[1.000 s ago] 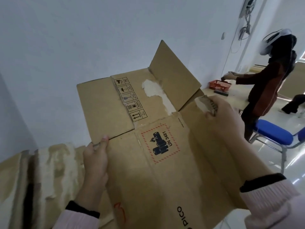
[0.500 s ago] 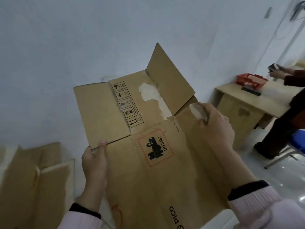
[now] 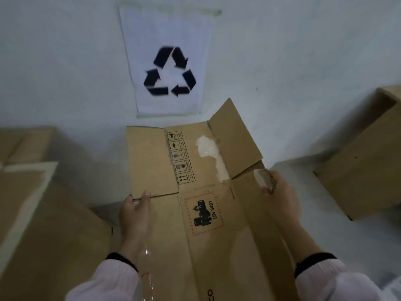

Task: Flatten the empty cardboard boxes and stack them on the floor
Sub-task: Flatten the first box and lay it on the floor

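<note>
You hold the flattened cardboard box in the centre and lower middle of the frame, its printed face toward you, with a red-dashed "UN 3481" battery label near the middle and a column of handling symbols above it. Your left hand grips the box's left edge, thumb on the front face just below the left flap. Your right hand is closed around the box's right edge, fingers wrapped over a torn, whitish patch of cardboard. Two end flaps stick up at the top: the left one lies roughly in line with the panel, the right one tilts off to the upper right. A pale strip where the surface has ripped away runs between them. Nothing is inside the box; it is collapsed flat.

On the white wall in the upper centre hangs a paper sheet with a recycling symbol. At the left of the frame lie flattened boxes, blurred. At the right edge stands another cardboard box, still in its box shape; whether it holds anything cannot be seen.
</note>
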